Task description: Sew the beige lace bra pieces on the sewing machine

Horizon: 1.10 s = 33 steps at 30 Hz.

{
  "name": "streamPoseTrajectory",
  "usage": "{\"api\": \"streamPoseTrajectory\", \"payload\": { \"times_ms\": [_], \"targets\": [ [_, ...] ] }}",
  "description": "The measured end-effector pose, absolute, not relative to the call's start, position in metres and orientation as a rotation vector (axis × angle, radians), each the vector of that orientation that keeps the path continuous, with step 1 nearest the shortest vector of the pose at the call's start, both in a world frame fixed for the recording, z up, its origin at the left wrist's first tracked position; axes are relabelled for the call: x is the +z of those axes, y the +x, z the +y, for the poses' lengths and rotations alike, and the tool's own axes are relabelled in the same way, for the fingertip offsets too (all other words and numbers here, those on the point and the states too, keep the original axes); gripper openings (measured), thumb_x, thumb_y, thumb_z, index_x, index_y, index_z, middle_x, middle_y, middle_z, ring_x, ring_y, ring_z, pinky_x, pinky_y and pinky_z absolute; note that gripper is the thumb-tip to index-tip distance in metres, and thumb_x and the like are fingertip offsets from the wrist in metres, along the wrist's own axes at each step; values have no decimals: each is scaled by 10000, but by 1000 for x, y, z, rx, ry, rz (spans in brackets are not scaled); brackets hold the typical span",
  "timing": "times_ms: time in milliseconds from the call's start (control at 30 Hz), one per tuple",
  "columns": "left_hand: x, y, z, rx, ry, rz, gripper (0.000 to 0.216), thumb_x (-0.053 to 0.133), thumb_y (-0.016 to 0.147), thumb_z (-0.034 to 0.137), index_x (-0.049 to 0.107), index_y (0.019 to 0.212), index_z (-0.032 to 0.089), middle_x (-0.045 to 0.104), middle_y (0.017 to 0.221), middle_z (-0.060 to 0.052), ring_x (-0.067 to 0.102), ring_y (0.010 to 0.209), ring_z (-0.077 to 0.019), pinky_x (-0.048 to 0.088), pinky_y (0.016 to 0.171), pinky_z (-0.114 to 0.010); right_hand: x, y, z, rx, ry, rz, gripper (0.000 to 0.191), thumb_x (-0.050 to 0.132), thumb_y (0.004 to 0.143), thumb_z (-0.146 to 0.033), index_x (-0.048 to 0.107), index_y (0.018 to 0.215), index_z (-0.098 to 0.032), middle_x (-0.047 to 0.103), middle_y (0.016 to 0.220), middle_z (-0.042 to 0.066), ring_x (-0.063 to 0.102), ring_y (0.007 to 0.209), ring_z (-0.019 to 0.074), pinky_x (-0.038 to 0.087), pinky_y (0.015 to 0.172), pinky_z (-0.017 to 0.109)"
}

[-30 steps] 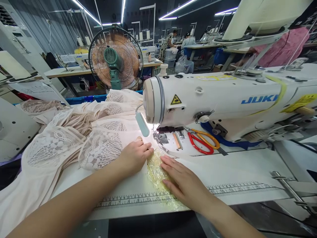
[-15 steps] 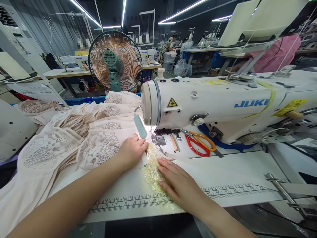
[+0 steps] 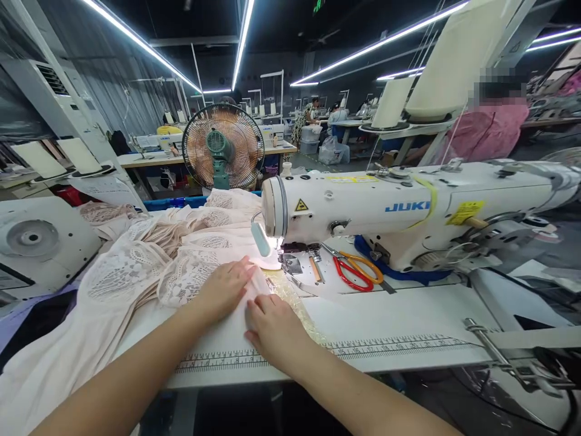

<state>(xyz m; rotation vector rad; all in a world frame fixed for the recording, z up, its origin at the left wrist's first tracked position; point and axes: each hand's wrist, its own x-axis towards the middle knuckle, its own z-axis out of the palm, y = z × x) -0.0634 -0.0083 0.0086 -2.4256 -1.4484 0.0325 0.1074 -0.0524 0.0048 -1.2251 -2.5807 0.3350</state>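
Note:
A pale pink garment panel (image 3: 262, 282) lies on the sewing machine bed, its far end close to the lit needle area. My left hand (image 3: 227, 289) rests on it from the left with fingers stretched out. My right hand (image 3: 278, 330) is just right of it, fingertips touching the near edge of the fabric and thumb apart. Clear yellowish tape (image 3: 297, 303) covers the bed partly under the cloth. Above, the white JUKI sewing machine (image 3: 345, 203) carries a pale green lamp (image 3: 260, 239) by its needle. Fabric hides what lies under my left fingers.
Red and orange-handled scissors (image 3: 356, 272) and a small wooden-coloured stick (image 3: 315, 270) lie right of the needle. Lace-cupped garments (image 3: 122, 272) are heaped at left. A printed ruler (image 3: 394, 345) runs along the front edge. A fan (image 3: 222, 148) stands behind; a person in pink (image 3: 488, 130) sits at right.
My right hand has moved left from the yellowish tape to the fabric. My left hand has drawn back slightly from the needle area. The camera view has tilted up.

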Motion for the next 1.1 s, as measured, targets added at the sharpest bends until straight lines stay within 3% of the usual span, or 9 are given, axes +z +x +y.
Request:
{"api": "streamPoseTrajectory", "payload": {
  "times_ms": [100,233,367,467,567,667,833,967,1100],
  "targets": [
    [13,-94,-47,39,-2303,-1592,579,494,838,225,378,1404,194,327,1487,-107,388,1288,-287,311,1050,-441,3,117,-50,337,-1336,-2582,347,586,832,-251,583,1157,-129,615,1046,141,575,961,284,466,796,383],
    [20,-139,-88,113,-2186,-1804,638,526,793,323,399,1391,139,448,1392,-163,426,1248,-348,329,1013,-531,6,129,-39,393,-1526,-2540,511,535,860,-279,422,1335,-130,632,1046,140,605,928,268,454,709,343],
    [22,-166,-104,157,-2236,-1778,598,482,810,267,407,1373,80,611,1139,-179,557,1078,-311,386,974,-481,12,135,-24,427,-1661,-2503,268,455,889,-274,582,1096,-161,656,856,94,622,774,244,399,591,304],
    [19,-171,-107,209,-2310,-1715,522,383,835,124,434,1353,85,658,902,-128,617,897,-273,430,914,-469,17,142,-22,372,-1661,-2481,147,473,865,-201,612,909,-178,632,918,95,599,841,229,374,612,287],
    [18,-170,-108,131,-2350,-1671,475,382,839,130,496,1301,124,633,1037,-151,605,944,-276,473,854,-434,20,151,-27,334,-1609,-2480,62,556,825,-193,593,777,-180,611,957,84,564,927,223,374,669,281],
    [19,-166,-105,-12,-2376,-1600,407,476,819,236,560,1209,154,541,1250,-160,533,1112,-303,455,913,-437,21,156,-32,348,-1561,-2466,155,597,833,-296,573,719,-193,613,859,55,563,898,215,379,681,282],
    [20,-152,-92,-85,-2448,-1571,215,410,831,168,619,883,172,642,973,-119,596,930,-262,477,836,-416,18,156,-30,371,-1577,-2311,127,545,833,-161,557,712,-195,607,821,50,565,768,188,363,606,273],
    [35,-145,-89,-471,-2435,-1784,194,372,844,245,551,799,186,624,811,-81,597,768,-226,490,714,-360,21,169,-26,424,-1534,-2152,105,487,803,-114,527,760,-201,598,804,33,565,703,171,390,584,270],
    [67,-137,-91,-1357,-2221,-2335,250,472,790,441,512,803,195,552,639,6,537,561,-159,450,528,-263,37,207,-33,495,-1432,-2018,139,486,809,-214,515,945,-206,622,912,56,602,845,197,470,691,301]
  ]
}}
